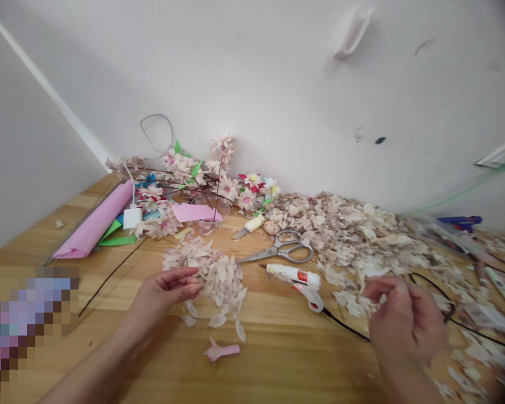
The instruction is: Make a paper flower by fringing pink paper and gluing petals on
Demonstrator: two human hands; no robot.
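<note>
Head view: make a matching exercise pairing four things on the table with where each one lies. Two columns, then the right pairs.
Things:
1. glue gun
2. scissors
3. pink paper roll
4. white charger

Places:
A. along the left wall
B. between the left hand and right hand, black cord attached
C. white cable rising from it
D. blades toward the petal pile

Pairs: 1-B, 2-D, 3-A, 4-C

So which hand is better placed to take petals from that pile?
Probably the left: the left hand sits at the edge of the petal pile, while the right hand is far off, past the glue gun.
</note>
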